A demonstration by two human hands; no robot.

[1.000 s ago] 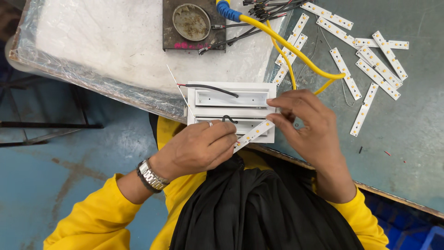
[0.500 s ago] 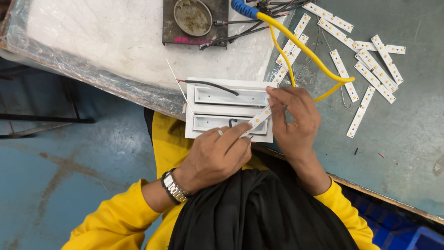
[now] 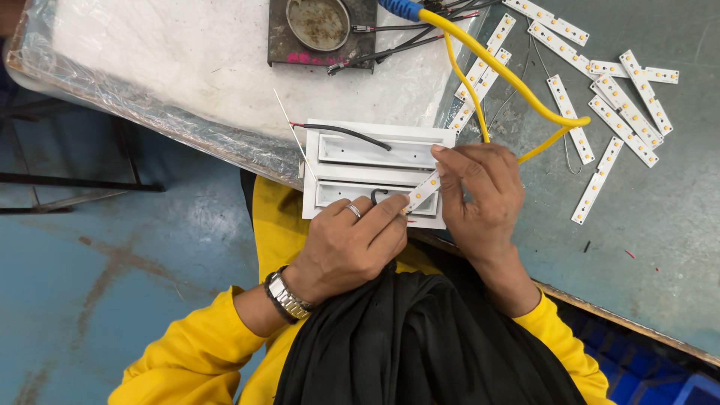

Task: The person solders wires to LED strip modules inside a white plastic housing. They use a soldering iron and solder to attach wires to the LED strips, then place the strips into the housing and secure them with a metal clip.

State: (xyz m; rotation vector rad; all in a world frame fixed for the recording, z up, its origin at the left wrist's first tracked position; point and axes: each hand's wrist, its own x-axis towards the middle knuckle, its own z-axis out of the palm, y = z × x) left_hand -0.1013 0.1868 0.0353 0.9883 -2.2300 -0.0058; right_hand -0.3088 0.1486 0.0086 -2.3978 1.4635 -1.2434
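A white two-slot lamp housing (image 3: 375, 171) lies at the near edge of the bench, with a black wire (image 3: 345, 132) in its far slot. My left hand (image 3: 349, 247), ring on one finger and watch on the wrist, pinches one end of a short white LED strip (image 3: 422, 191) over the near slot. My right hand (image 3: 480, 196) holds the strip's other end with fingertips on the housing's right side. The strip is tilted, partly hidden by my fingers.
Several loose LED strips (image 3: 600, 112) are scattered on the grey bench top at the right. A yellow cable (image 3: 510, 79) loops behind my right hand. A dark metal block with a round dish (image 3: 322, 30) sits on plastic-covered white sheet (image 3: 172, 60). Blue floor lies left.
The strip has moved from the housing's right end down toward the near slot. My left hand has closed on its lower end; my right hand shifted slightly right.
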